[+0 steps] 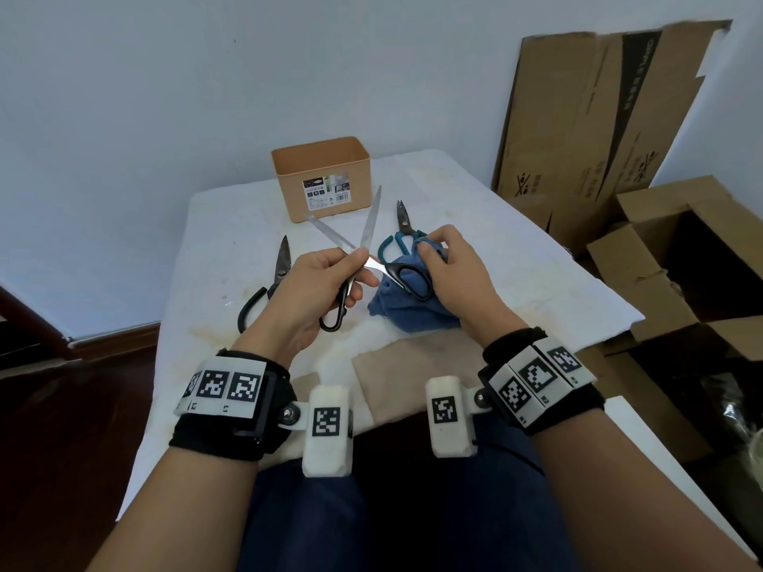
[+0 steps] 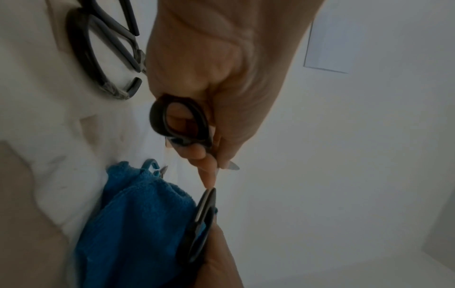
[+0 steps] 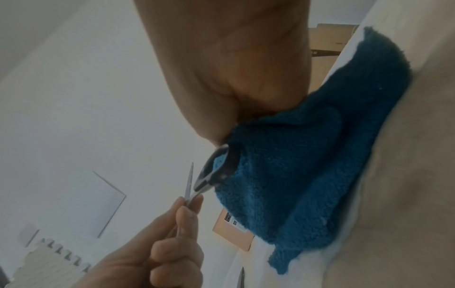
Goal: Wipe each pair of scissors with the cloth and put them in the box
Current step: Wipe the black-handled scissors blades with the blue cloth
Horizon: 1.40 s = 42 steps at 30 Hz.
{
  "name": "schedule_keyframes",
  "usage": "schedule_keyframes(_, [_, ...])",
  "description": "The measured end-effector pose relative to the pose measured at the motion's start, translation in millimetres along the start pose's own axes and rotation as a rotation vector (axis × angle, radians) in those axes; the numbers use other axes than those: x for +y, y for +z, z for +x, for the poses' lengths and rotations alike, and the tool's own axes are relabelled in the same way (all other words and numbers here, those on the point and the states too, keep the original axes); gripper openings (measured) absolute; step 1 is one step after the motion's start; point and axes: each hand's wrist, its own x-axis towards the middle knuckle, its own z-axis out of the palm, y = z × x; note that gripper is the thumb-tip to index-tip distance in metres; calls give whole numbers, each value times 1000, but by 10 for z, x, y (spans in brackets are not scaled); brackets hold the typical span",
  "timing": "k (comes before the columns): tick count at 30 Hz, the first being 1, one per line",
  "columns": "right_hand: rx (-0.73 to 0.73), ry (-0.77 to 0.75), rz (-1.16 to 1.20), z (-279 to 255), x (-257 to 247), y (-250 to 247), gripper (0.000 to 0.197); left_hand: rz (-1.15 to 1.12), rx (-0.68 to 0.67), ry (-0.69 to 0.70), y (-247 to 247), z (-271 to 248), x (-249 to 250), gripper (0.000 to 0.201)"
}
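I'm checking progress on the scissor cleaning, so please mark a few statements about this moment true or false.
1. The left hand holds the silver-bladed scissors with blades spread. True.
2. The right hand grips the blue cloth. True.
3. The tan plastic box holds two pairs. False: no scissors show in it.
4. The teal-handled shears are in the left hand. False: they lie on the table by the cloth.
5. The black-handled shears lie on the table. True.

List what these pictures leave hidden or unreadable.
- Box inside: head view, its front wall hides the bottom.
- Box label text: too small.
- Teal-handled scissors handles: head view, blue cloth and right hand cover them.
- Right hand's fingers: right wrist view, buried in the cloth.
- Black-handled shears: left hand hides part.
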Motion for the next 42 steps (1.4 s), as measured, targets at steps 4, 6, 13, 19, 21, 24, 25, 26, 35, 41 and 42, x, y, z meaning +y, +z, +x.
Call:
schedule_keyframes(4, [181,-139,101,0,-8,-36,5,70,43,50,-52,-21,44,27])
schedule_keyframes(6, [248,-161,142,17,-54,-85,4,117,43,66,-79,-20,52,25])
schedule_keyframes(13, [-67,-102,176,-14,-180,96,8,148,-17,74,-18,16,22,29])
schedule_keyframes(19, [-158,-3,283,-4,-172,97,17,170,-68,89,-9,23,23,26])
schedule_keyframes(21, [-170,10,286,5,-170,85,19,192,-90,102,-10,32,32,22])
schedule_keyframes(24, [-184,23,307,9,-173,70,20,240,-114,114,-14,40,53,22])
schedule_keyframes(25, [-187,33,310,9,-177,68,21,253,-122,116,-13,39,61,23])
schedule_keyframes(26, [-185,47,314,10,-177,66,23,261,-130,118,-10,35,69,23])
schedule_keyframes(35, [-153,23,201,3,-144,59,30,352,-143,179,9,-11,142,26])
schedule_keyframes(41, [-155,-71,68,28,-159,73,35,368,-123,209,22,-17,149,26])
schedule_keyframes(42, [-158,-78,51,31,-158,75,36,371,-122,208,23,-17,153,26])
